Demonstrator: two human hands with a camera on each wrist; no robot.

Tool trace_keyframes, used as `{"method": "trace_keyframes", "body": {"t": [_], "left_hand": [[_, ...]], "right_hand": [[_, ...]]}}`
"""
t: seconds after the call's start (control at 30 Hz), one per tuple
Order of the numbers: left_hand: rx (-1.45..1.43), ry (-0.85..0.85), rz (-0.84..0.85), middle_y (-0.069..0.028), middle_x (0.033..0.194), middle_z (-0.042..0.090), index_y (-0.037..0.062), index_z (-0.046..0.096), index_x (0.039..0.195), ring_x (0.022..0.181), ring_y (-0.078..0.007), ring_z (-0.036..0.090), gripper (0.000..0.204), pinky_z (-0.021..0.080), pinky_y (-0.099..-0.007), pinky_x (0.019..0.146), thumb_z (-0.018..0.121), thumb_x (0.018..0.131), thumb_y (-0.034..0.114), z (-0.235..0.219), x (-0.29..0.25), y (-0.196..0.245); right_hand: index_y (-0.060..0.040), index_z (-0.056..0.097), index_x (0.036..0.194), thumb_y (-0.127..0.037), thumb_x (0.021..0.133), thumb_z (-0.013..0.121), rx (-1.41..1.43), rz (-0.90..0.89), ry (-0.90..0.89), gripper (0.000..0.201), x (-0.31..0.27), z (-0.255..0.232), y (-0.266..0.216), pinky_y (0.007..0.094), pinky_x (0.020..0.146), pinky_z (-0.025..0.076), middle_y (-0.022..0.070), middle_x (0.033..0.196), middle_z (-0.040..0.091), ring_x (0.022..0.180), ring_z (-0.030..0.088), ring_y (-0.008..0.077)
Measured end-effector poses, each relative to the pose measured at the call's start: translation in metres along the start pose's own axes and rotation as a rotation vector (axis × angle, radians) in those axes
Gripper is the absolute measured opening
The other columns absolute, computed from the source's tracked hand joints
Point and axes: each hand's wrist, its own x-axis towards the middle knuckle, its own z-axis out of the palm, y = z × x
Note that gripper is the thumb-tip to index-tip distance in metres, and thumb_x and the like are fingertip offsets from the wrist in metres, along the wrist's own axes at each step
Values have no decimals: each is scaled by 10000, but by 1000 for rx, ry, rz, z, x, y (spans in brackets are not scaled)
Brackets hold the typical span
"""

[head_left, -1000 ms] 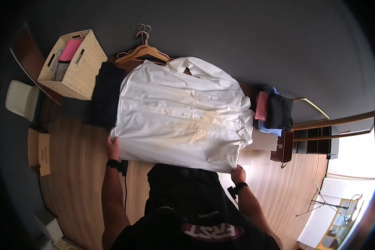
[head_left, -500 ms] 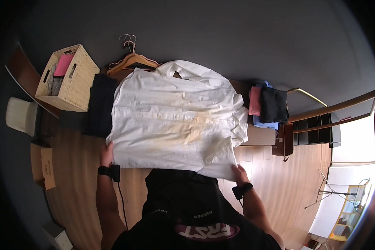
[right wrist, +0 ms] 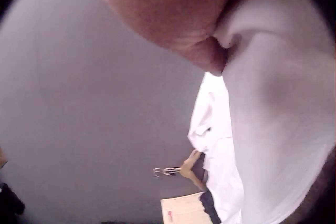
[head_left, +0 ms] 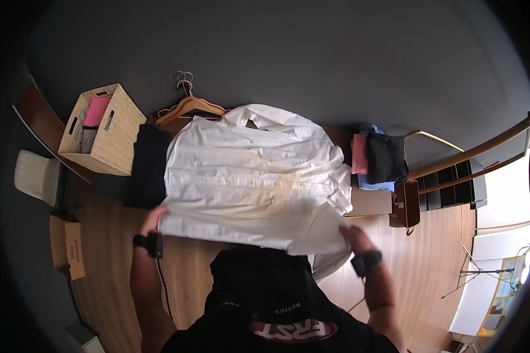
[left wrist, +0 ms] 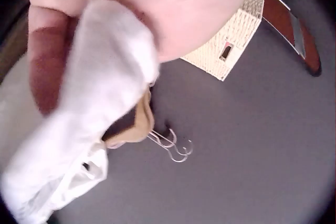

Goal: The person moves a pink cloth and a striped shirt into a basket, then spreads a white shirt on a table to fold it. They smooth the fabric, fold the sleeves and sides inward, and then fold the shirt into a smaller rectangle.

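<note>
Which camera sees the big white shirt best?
The head view: it shows most of the white shirt laid out, yellowish stains included. The left wrist view shows part of it, bunched at the left hand; the right wrist view, cloth close up at the right hand.

You have one bare left hand (head_left: 152, 219), one bare right hand (head_left: 358, 239). Before you are one white cloth shirt (head_left: 235, 170), one cream woven basket (head_left: 122, 150) and three thin hanger hooks (left wrist: 180, 160).

A: How does the shirt (head_left: 218, 197) look?
B: White, wrinkled — yellowish patches across the middle.
A: Spread flat?
B: Mostly — its near edge is raised at both ends, drooping at the right.
</note>
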Motion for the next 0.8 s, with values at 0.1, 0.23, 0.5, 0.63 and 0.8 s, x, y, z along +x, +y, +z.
{"method": "trace_keyframes", "body": {"t": [0.1,0.23,0.5,0.63,0.8], "left_hand": [[407,-264,795,-137,1179,641,-32,582,1203,1120,-239,610,356,473,-371,1012,618,901,152,29,8,69],[-705,-241,522,-183,1369,495,-23,360,1389,1225,-319,534,545,468,-405,1040,541,997,309,154,-12,151],[-184,108,346,-110,1311,577,94,426,1363,1122,-247,590,544,511,-382,908,585,948,407,99,45,22],[-132,289,239,-103,1160,644,69,519,1261,938,-182,655,490,547,-270,695,584,940,434,62,46,-64],[-246,337,139,-40,964,661,76,545,1218,785,-151,646,439,540,-271,628,577,944,418,37,50,-110]], "right_hand": [[-5,555,1274,-136,919,526,-459,50,-87,379,92,-105,-31,433,974,459,170,1203,632,1110,588,343],[-35,459,1383,-176,949,568,1709,-152,516,470,161,-211,-84,403,1047,396,102,1312,577,1196,548,229],[-10,546,1202,-34,895,616,945,17,667,316,153,-109,-8,283,882,471,47,1159,588,1027,573,134],[13,608,1106,-110,832,673,877,478,557,308,107,-11,31,290,638,488,48,856,655,713,595,124],[30,525,1275,-161,844,667,1024,795,437,493,80,41,28,325,764,527,120,1133,636,927,638,197]]}}
